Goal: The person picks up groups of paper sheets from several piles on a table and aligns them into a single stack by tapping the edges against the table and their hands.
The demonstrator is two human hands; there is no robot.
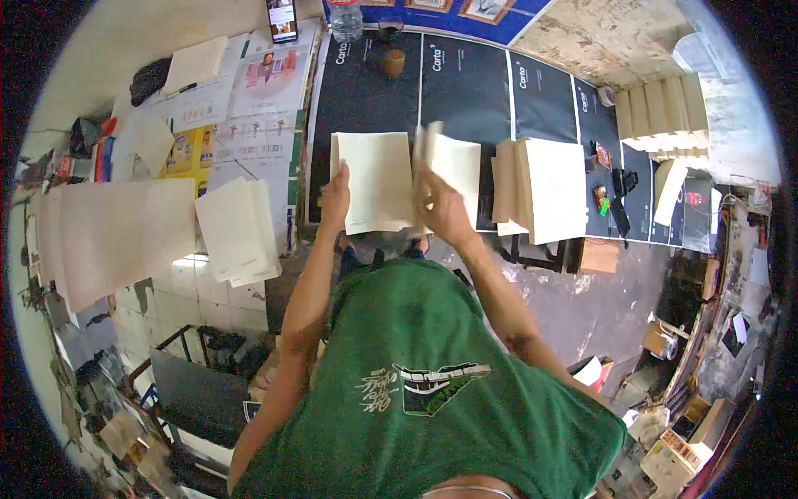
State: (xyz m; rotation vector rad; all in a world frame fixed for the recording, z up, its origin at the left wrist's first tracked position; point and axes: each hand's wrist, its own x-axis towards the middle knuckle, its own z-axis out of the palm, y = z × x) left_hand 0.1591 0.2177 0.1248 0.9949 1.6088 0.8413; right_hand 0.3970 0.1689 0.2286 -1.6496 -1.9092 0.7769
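A cream paper stack [372, 183] lies at the front edge of the black-covered table. My left hand [336, 200] grips its left edge, thumb upward along the side. My right hand [445, 206] is at the stack's right side, fingers bent and pinched on a blurred cream paper bundle [429, 150] seen nearly edge-on. Behind that hand lies another cream stack [461, 170], partly hidden by it. Further right, a thicker stack of cream sheets [553, 187] overhangs the table's front edge.
Left, a tall cream pile [125, 233] and a smaller stack [239, 233] stand near a paper-strewn table [274, 150]. At the back are a phone [283, 21], a water bottle [345, 21] and a brown drink glass [392, 60]. Bundled paper [661, 116] stands far right.
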